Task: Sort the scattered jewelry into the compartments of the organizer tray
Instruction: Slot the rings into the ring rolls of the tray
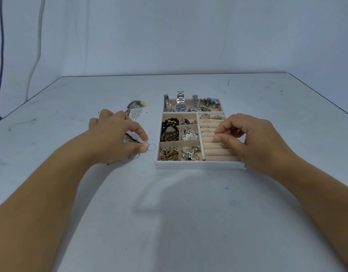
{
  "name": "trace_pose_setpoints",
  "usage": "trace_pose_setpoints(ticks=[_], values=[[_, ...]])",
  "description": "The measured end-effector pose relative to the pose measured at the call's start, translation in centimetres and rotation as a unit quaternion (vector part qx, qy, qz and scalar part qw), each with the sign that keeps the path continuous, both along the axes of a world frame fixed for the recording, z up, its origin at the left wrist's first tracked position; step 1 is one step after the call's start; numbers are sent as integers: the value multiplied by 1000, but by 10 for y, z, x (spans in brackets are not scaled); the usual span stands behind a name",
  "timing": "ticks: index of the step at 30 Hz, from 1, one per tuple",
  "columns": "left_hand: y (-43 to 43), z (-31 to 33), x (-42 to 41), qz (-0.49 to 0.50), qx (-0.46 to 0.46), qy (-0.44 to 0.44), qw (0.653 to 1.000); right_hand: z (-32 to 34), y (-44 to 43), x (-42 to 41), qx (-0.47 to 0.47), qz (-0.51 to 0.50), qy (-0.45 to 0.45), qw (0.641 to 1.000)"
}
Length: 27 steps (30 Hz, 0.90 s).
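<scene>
Two bare forearms are stretched out over the white table (169, 213). The left hand (118, 134) is held low, just left of the organizer tray (198, 165). A thin silver hoop (152, 147) is pinched by its left edge between the thumb and first finger. Most of the hoop sticks out to the right of the fingertips, toward the tray. It is outside the tray, near the left wall. A second thin hoop (134, 156) is seen on the table just under that hand. A dark piece of jewelry (130, 137) is partly hidden behind the fingers.

The right hand (253, 138) is held over the ring rolls (216, 152) on the right side of the tray. Its fingers are curled, and the thumb and first finger are close together. Whether something tiny is held there cannot be told.

Small chains and charms are kept in the front boxes of the tray. Beaded bracelets (169, 130) are packed in the box behind them. A few rings (206, 126) are tucked into the far rolls. Three watches (181, 107) and a charm bracelet (210, 103) are laid in the long back part.

Beyond the left hand, a small pile of loose jewelry (135, 109) is seen on the table.
</scene>
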State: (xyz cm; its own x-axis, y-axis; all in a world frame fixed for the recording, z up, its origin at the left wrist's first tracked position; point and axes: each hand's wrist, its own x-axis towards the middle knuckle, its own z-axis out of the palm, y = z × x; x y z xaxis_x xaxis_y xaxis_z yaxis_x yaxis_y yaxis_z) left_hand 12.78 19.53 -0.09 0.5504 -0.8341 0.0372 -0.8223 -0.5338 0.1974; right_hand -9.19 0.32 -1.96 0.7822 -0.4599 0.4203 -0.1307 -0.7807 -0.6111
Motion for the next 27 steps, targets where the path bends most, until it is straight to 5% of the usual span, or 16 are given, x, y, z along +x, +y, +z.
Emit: trace_pose_setpoints(ticks=[8,18,27], values=[[-5,2,0,-13,2,55,998,1,0,0,-3,0,-1,1000],[-24,10,-47,-88,-305,81,945,-1,-12,-8,-31,-15,2,999],[-64,-2,-64,-198,-281,-17,939,0,-24,-20,-44,-27,-4,999]])
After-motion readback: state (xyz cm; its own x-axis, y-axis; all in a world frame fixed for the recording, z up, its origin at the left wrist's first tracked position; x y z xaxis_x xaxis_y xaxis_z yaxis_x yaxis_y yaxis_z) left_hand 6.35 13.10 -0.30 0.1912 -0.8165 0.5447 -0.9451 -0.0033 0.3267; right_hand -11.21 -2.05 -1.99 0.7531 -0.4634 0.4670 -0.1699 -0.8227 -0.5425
